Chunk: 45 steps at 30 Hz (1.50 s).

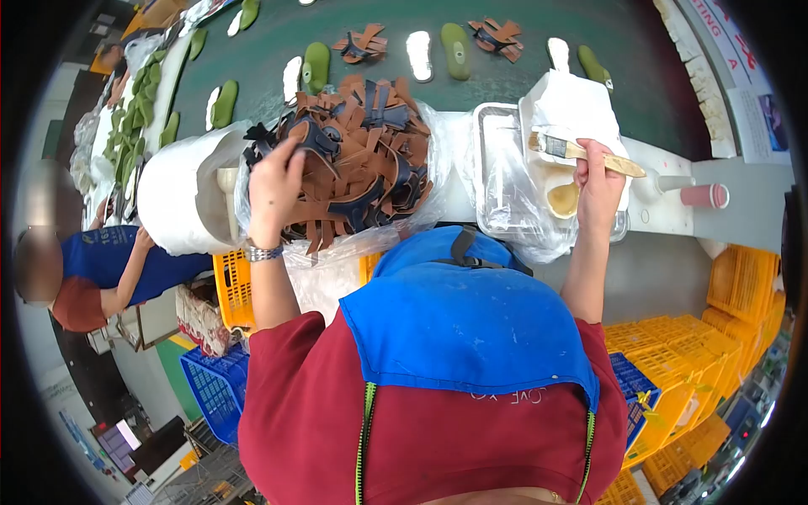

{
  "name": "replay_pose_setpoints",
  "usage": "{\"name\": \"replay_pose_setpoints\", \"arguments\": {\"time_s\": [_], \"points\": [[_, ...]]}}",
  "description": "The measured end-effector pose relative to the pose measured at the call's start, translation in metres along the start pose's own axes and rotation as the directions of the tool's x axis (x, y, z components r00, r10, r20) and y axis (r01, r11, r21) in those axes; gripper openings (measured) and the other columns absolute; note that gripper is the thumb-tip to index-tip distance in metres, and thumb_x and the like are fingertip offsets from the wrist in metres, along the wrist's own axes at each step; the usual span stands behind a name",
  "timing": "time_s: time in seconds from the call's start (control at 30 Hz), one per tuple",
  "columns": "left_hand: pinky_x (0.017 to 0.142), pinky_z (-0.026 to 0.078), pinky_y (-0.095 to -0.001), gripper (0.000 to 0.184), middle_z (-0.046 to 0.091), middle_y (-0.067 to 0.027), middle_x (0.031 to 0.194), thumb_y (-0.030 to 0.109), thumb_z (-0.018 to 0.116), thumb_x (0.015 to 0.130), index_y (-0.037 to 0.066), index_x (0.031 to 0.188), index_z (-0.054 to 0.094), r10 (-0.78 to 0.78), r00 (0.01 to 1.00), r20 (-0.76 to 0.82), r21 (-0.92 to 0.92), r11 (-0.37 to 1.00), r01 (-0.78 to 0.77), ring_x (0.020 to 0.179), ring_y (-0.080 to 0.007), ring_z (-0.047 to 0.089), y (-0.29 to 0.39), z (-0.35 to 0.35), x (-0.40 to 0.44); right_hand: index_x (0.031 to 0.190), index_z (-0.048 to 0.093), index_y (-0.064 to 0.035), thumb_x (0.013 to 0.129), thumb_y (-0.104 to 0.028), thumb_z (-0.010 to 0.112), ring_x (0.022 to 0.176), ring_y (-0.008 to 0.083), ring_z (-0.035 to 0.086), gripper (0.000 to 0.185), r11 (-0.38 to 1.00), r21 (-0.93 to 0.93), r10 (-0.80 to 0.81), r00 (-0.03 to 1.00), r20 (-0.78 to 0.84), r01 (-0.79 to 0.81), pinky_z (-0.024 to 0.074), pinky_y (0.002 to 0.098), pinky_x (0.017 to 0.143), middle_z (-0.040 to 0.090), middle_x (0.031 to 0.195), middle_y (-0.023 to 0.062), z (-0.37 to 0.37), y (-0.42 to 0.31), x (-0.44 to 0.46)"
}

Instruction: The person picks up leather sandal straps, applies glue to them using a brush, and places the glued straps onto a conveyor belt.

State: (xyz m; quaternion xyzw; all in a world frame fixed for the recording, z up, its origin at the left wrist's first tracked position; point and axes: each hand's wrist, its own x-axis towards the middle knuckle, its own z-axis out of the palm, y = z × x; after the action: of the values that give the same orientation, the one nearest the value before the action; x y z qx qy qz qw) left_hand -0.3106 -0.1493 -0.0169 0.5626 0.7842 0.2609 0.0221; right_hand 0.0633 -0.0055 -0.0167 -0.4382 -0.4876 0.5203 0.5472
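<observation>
At the left of the work surface, my left hand (276, 183) pinches a brown and navy strap piece (316, 139) over a heap of similar straps (370, 168) in clear plastic. My right hand (599, 181) grips a flat wooden-handled brush (619, 162), its bristles pointing left. Beneath the brush is a white container (575, 109) with a whitish covering and a yellowish cup (563, 200) in it. A plastic-wrapped metal tray (497, 168) lies between the heap and the container.
Green soles (455, 52) and white soles (419, 56) lie on the green belt (379, 17) with strap bundles (498, 38). A white bucket (181, 194) stands left, a pink roll (705, 196) right. Yellow crates (673, 345) are stacked lower right; a co-worker (109, 269) is at left.
</observation>
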Motion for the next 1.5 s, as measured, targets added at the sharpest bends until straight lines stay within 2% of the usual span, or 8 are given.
{"name": "replay_pose_setpoints", "arguments": {"time_s": [0.17,0.37,0.5,0.8,0.97,1.13,1.27,1.5], "points": [[0.062,0.046,-0.021,0.019,0.06,-0.0056,0.082,0.014,0.051,0.084,-0.002,0.093,0.056,-0.359,0.882,-0.305,-0.595,0.795,0.118,0.074,-0.0083,0.056,-0.003,-0.039,0.0,0.09,0.057,0.0004,0.088,-0.021,0.048,0.044,0.0019,0.031,0.023,0.997,0.082,0.006,1.0,0.028,-0.008,0.0221,0.0164,0.039,0.038,0.052,-0.0036,0.016,-0.002,0.003],[0.066,0.047,-0.0229,0.018,0.055,-0.0061,0.085,0.014,0.048,0.086,-0.001,0.095,0.047,-0.429,0.729,-0.533,-0.699,0.709,-0.094,0.078,-0.0113,0.055,-0.007,-0.034,0.02,0.099,0.052,0.0014,0.087,-0.013,0.047,0.054,0.006,0.043,0.019,0.976,0.215,-0.013,0.977,0.214,-0.034,0.0373,0.0179,0.047,0.051,0.069,0.0036,0.046,0.003,-0.002],[0.068,0.047,-0.0234,0.019,0.054,-0.0071,0.088,0.011,0.05,0.084,-0.003,0.097,0.046,-0.301,0.778,-0.552,-0.503,0.864,-0.022,0.079,-0.0122,0.055,-0.01,-0.024,0.02,0.098,0.052,0.0012,0.087,-0.013,0.047,0.055,0.0063,0.045,0.019,0.954,0.293,-0.025,0.962,0.271,-0.058,0.0388,0.0187,0.049,0.052,0.07,0.0041,0.056,0.007,-0.006],[0.063,0.048,-0.0222,0.019,0.055,-0.0067,0.084,0.013,0.051,0.084,0.0,0.096,0.044,-0.504,0.835,-0.221,-0.845,0.526,0.094,0.072,-0.0104,0.055,-0.022,-0.013,-0.006,0.101,0.05,0.0003,0.086,-0.014,0.049,0.056,0.0062,0.045,0.021,0.943,0.32,-0.004,0.959,0.282,-0.09,0.0378,0.0182,0.049,0.052,0.072,0.0037,0.07,0.018,-0.021],[0.072,0.047,-0.0275,0.039,0.047,-0.015,0.111,0.016,0.056,0.081,-0.001,0.113,0.04,-0.525,0.851,-0.018,-0.756,0.564,0.332,0.095,-0.0167,0.05,-0.063,0.005,-0.035,0.1,0.051,0.0011,0.086,-0.012,0.048,0.055,0.0056,0.045,0.019,0.951,0.296,-0.005,0.956,0.293,-0.086,0.0389,0.0181,0.049,0.052,0.071,0.0041,0.094,0.024,-0.018],[0.094,0.028,-0.0441,0.054,0.04,-0.0232,0.118,0.01,0.063,0.066,-0.001,0.114,0.042,0.111,0.908,-0.405,0.073,0.993,-0.088,0.111,-0.0378,0.037,-0.02,-0.006,-0.054,0.097,0.052,0.0016,0.086,-0.011,0.048,0.055,0.0054,0.044,0.017,0.951,0.297,-0.006,0.953,0.302,-0.088,0.0381,0.0184,0.048,0.052,0.07,0.0038,0.107,0.022,-0.02],[0.085,0.04,-0.0374,0.04,0.05,-0.0169,0.109,0.005,0.06,0.066,0.003,0.105,0.05,0.323,0.834,0.447,-0.479,0.874,-0.082,0.099,-0.0321,0.05,-0.003,0.022,-0.099,0.099,0.051,-0.0026,0.086,-0.013,0.048,0.056,0.0063,0.044,0.017,0.967,0.236,0.018,0.955,0.297,-0.091,0.0372,0.0187,0.049,0.05,0.07,0.0027,0.103,0.026,-0.017],[0.089,0.037,-0.0382,0.048,0.039,-0.0207,0.12,0.008,0.057,0.071,0.004,0.116,0.04,0.188,0.915,0.356,-0.285,0.955,-0.086,0.107,-0.0356,0.042,-0.003,0.062,-0.116,0.098,0.052,-0.004,0.086,-0.013,0.048,0.056,0.0056,0.043,0.016,0.966,0.242,0.024,0.96,0.279,-0.094,0.037,0.0185,0.049,0.05,0.07,0.0019,0.1,0.029,-0.015]]}}
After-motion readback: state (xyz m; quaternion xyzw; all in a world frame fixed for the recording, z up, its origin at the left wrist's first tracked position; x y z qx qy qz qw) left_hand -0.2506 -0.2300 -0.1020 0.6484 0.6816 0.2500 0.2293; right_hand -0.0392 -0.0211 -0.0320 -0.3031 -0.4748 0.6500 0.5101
